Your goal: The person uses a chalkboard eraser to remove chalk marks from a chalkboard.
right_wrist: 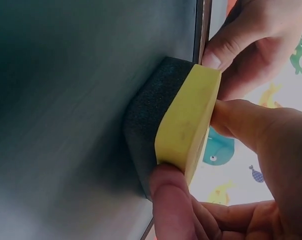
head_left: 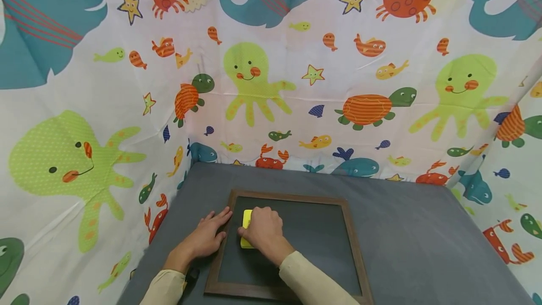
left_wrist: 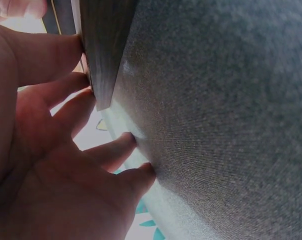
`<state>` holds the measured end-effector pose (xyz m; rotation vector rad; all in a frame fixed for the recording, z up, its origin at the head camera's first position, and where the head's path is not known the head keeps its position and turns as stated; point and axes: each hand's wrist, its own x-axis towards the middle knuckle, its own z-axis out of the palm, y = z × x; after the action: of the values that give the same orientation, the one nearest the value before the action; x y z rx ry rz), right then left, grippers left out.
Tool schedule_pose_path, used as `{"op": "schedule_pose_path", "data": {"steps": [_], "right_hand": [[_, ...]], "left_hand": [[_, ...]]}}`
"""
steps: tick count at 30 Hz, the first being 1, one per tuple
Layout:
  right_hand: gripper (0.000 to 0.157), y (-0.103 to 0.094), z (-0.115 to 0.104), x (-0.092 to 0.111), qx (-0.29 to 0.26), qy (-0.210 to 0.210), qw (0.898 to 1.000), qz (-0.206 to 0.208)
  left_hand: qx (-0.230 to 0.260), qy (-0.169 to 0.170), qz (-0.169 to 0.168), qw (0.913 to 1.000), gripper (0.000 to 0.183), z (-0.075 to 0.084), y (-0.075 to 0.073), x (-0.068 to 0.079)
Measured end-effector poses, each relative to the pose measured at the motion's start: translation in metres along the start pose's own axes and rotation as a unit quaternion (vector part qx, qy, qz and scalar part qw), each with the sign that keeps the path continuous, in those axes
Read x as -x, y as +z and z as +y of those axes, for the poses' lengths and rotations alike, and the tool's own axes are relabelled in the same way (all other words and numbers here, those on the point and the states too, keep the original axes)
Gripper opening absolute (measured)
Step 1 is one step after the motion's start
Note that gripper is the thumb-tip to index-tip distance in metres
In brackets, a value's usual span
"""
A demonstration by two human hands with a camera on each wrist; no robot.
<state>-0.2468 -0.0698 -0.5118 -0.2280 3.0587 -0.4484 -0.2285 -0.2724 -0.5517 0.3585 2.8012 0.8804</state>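
A chalkboard (head_left: 313,241) with a brown wooden frame (head_left: 352,234) lies flat on the grey table. My right hand (head_left: 266,229) grips a yellow board eraser (head_left: 246,243) near the board's left side. In the right wrist view, thumb and fingers pinch the eraser's yellow body (right_wrist: 183,120), and its dark felt side faces the board. My left hand (head_left: 203,238) rests at the left edge of the frame, fingers spread. In the left wrist view, some fingertips touch the frame's outer side (left_wrist: 107,55) while two others reach down to the tabletop.
Grey cloth (head_left: 415,239) covers the table around the board. A white curtain (head_left: 292,140) printed with sea animals surrounds the table at the back and both sides. Something small and black (head_left: 192,276) shows beside my left wrist.
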Motion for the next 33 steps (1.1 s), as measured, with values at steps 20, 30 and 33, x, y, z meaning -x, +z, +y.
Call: {"op": "schedule_pose_path", "data": {"steps": [20,30,33], "right_hand": [[0.060,-0.015,0.037,0.011,-0.018,0.034,0.999,0.004],[0.059,-0.023,0.064,0.016,-0.022,0.050,0.998,0.005],[0.056,-0.025,0.074,0.017,-0.022,0.051,0.998,0.010]], "left_hand": [[0.012,-0.001,-0.008,0.9999,0.065,0.001,-0.001,0.001],[0.026,0.016,-0.009,0.9995,0.066,0.001,-0.001,0.004],[0.022,0.018,-0.004,0.9996,0.066,0.000,-0.001,0.004]]}}
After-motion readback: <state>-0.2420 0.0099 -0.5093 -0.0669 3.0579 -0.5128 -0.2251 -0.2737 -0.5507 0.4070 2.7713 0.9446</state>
